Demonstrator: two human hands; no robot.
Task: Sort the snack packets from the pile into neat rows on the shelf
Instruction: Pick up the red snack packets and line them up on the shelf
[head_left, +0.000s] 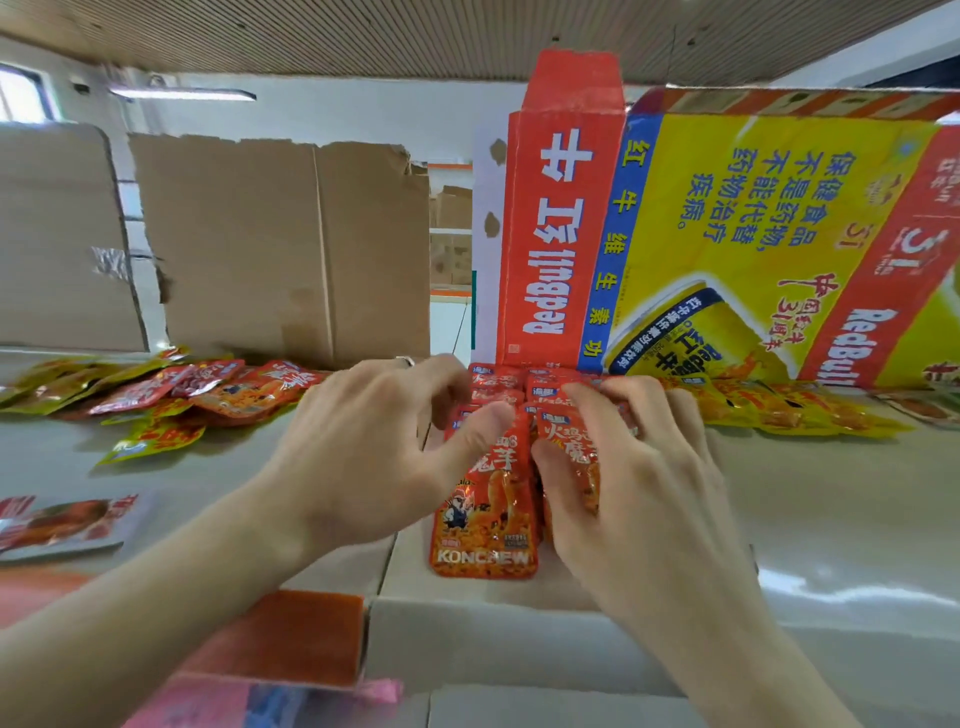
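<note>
Orange-red snack packets (485, 519) lie overlapped in a row running back across the white shelf (831, 519). My left hand (374, 447) rests over the left side of the row, its thumb pressing on the front packet's top. My right hand (639, 467) grips a second orange-red packet (569, 441) beside it, thumb under and fingers curled over the top. A loose pile of red and yellow packets (171, 395) lies at the left of the shelf. More yellow packets (789, 410) lie in a line to the right.
A brown cardboard sheet (280, 244) stands behind the pile. A flattened Red Bull carton (727, 234) stands upright behind the rows. A flat packet (57, 525) lies at the near left. An orange shelf-edge strip (291, 639) sits below my left forearm.
</note>
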